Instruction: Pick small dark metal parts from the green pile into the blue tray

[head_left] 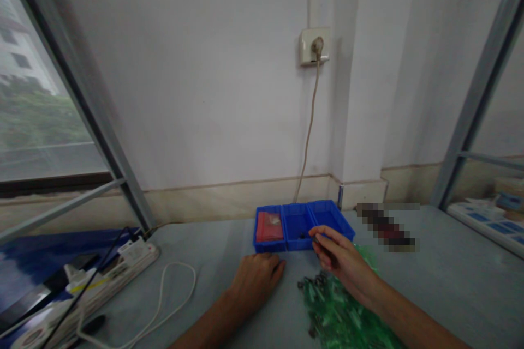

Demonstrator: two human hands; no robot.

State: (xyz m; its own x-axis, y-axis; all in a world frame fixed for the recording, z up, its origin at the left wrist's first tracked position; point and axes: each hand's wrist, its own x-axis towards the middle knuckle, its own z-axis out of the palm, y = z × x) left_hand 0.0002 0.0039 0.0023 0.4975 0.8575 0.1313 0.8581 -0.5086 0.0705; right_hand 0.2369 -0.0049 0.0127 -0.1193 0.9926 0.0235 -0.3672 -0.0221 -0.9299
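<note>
Three blue bins stand side by side near the wall. The left bin [257, 245] holds a red packet [269, 227], and the middle bin [297, 218] has a few small dark pieces at its front. Nothing shows inside the right bin [329, 215]. Over the front of the middle and right bins, my right hand [338, 259] pinches a small dark piece [315, 239] between thumb and fingertips. My left hand [257, 278] rests on the table before the left bin, fingers curled under; what they hold, if anything, is hidden. Below my right hand lies a green plastic bag [344, 316] with small dark parts.
At the left, a power strip [123, 272] with plugs lies beside a looped white cable [161, 289]. A wall socket [314, 46] has a cord hanging behind the bins. Metal frame posts stand on both sides. A blurred item [387, 227] lies right of the bins.
</note>
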